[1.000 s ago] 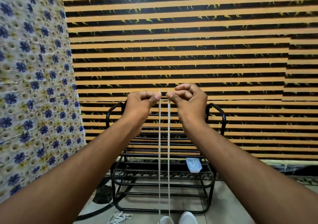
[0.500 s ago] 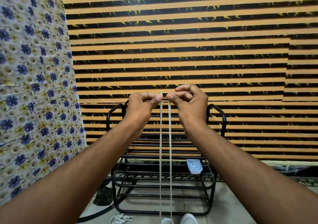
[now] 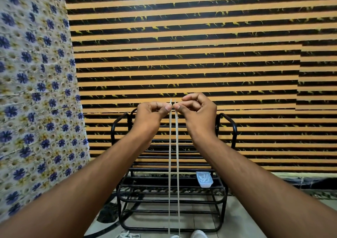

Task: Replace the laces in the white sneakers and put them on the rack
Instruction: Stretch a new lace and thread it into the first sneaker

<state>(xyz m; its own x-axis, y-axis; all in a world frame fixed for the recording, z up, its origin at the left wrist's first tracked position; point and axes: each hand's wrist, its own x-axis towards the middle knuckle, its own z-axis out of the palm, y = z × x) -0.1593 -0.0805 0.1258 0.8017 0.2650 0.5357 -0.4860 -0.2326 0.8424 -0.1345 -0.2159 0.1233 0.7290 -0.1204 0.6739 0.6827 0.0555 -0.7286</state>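
Closer together now than 1 second ago, my left hand [image 3: 153, 113] and right hand [image 3: 197, 110] each pinch 1 lace [image 3: 170, 164] end, pulled taut from the sneakers [image 3: 198, 235] to even lengths.

Back wall [image 3: 200, 42]: orange & black horiz. stripes w/ small yellow flecks. Left side: floral cloth [image 3: 32, 95], blue & pale daisies, hanging down to approx. floor level. Small white tray [image 3: 204, 179] w/ whitish bits inside, on a shelf rail, right side. Pale tiled floor [image 3: 235, 217] below; dark patch [image 3: 107, 213] at lower left.
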